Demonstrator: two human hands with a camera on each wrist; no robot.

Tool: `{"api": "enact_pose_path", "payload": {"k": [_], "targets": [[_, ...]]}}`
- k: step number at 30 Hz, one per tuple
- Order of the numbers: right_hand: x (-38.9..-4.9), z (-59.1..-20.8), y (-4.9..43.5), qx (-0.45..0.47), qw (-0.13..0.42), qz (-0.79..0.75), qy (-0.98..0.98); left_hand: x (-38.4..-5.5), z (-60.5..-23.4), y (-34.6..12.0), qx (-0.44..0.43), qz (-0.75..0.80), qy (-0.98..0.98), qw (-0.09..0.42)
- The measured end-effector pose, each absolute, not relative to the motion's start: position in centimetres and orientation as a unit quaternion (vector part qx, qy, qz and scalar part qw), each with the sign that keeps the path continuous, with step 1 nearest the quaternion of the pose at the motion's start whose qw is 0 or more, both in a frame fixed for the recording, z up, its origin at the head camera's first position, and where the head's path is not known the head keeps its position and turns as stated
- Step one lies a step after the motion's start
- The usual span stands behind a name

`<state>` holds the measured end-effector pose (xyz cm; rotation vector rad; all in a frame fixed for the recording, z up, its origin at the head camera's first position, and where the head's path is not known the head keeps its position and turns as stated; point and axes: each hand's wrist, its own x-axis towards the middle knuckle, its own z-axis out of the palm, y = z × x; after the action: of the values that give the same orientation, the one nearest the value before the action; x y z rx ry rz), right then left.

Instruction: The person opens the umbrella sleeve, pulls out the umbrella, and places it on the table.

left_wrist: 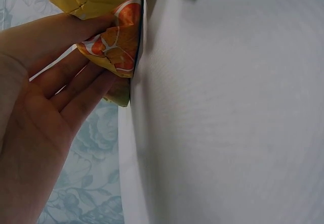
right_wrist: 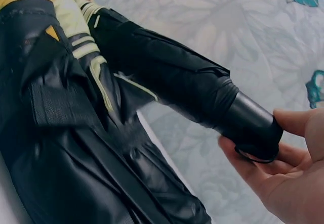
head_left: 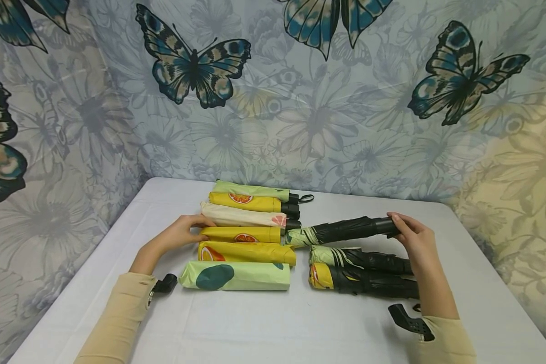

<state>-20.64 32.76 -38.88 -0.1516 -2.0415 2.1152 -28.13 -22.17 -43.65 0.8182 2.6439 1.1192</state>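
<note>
Near the left end of the row, my left hand holds a yellow umbrella cover with an orange-slice print. In the left wrist view, thumb and fingers lie either side of that printed cover. My right hand pinches the black handle of a folded black umbrella with a pale green striped tip. This umbrella slants down leftward, handle end raised. Its tip meets the right end of the row beside the held cover; whether it touches the cover I cannot tell.
Behind the held cover lie cream, yellow and green covered umbrellas with black handles. In front are a yellow cover and a light green one. Two folded black umbrellas, one green-tipped, one yellow-tipped, lie at right.
</note>
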Motion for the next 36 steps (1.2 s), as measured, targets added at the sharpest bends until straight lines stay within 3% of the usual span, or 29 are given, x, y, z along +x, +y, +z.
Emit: {"api": "enact_pose_path", "payload": {"k": [21,36], "targets": [[-20.1,-41.0,37.6,-0.049,0.064,0.823,-0.562,-28.1,-43.6,-22.1,0.273,0.37,0.884,0.08],[-20.2,-42.5,39.5,-0.05,0.025,0.702,-0.71,-28.1,-43.7,-22.1,0.273,0.372,0.883,0.085]]}}
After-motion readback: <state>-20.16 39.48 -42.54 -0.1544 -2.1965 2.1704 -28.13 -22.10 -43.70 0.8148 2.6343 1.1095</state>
